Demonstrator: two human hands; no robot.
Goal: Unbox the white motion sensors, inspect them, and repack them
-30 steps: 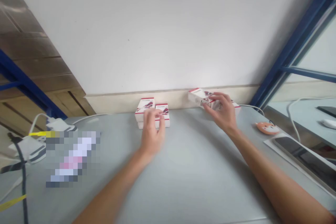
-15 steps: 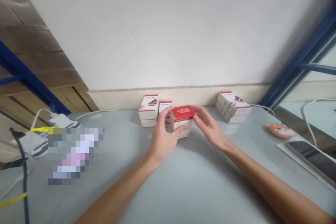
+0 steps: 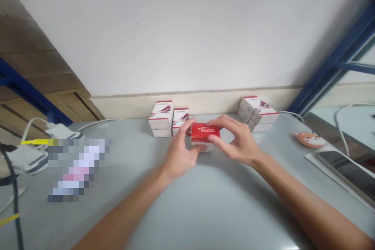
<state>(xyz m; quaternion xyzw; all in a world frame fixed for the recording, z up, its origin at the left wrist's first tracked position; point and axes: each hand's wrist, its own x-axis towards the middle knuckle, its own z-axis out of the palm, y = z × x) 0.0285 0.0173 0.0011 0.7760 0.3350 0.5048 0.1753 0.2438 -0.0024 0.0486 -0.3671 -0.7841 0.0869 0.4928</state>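
A small carton [image 3: 202,132] with a red end facing up and white sides is between my hands at the middle of the table. White lettering runs across the red face. My left hand [image 3: 178,156] is closed around its left side, thumb on the near side, fingers at the far left. From the right, my right hand [image 3: 238,142] grips the red top, thumb at the near edge and fingers at the far edge. My fingers hide parts of the carton. Whether its underside touches the table, I cannot tell.
Similar white cartons stand by the wall: a stack [image 3: 160,120] and a lower carton [image 3: 181,118] at left, another group [image 3: 259,112] at right. Chargers and cables [image 3: 63,132] lie left beside a pixelated patch. An orange animal-faced item [image 3: 309,139] and a phone [image 3: 345,170] are right.
My right hand has moved from the carton's right side onto its red top, which now tips more toward me. My left hand stays on it. The whole view has shifted slightly.
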